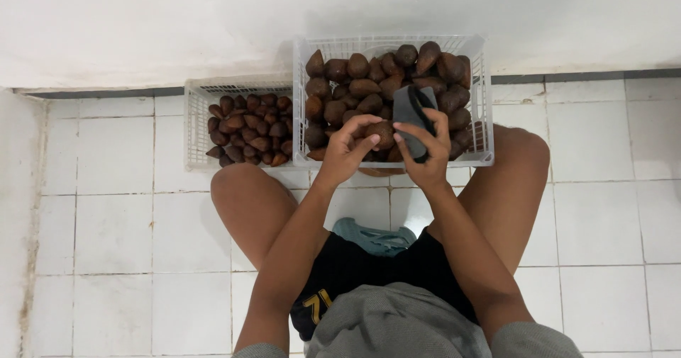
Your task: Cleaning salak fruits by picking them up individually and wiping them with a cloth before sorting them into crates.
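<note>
Brown fruit [381, 132] btwn both hands

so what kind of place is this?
Probably a home or small back room used for sorting fruit: bare white tiled floor, plain white wall, and two white plastic crates of brown scaly fruit.

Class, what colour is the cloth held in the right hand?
Dark grey cloth, held by the right hand; the head view shows it.

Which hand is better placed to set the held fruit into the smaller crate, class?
Probably the left. The left hand already holds the brown fruit, and the smaller crate lies on its side. The right hand holds a dark cloth.
</note>
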